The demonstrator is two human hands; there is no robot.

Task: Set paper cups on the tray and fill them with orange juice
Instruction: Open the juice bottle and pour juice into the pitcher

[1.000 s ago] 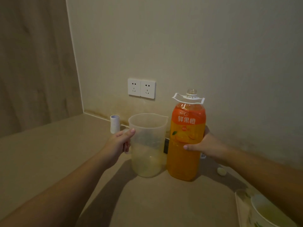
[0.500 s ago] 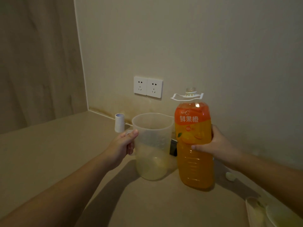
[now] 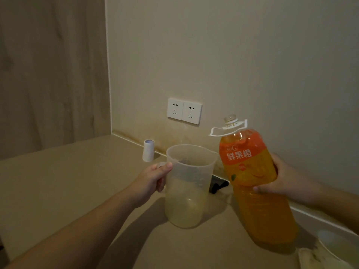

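The right hand (image 3: pixel 285 179) gripped the juice bottle (image 3: pixel 252 183) at its middle, uncapped and tilted toward the pitcher (image 3: pixel 186 187). The left hand (image 3: pixel 149 181) held the pitcher's handle. A paper cup (image 3: pixel 330 241) lay right of the pitcher, near the tray (image 3: pixel 308 257). The full bottle could gush and overshoot the rim
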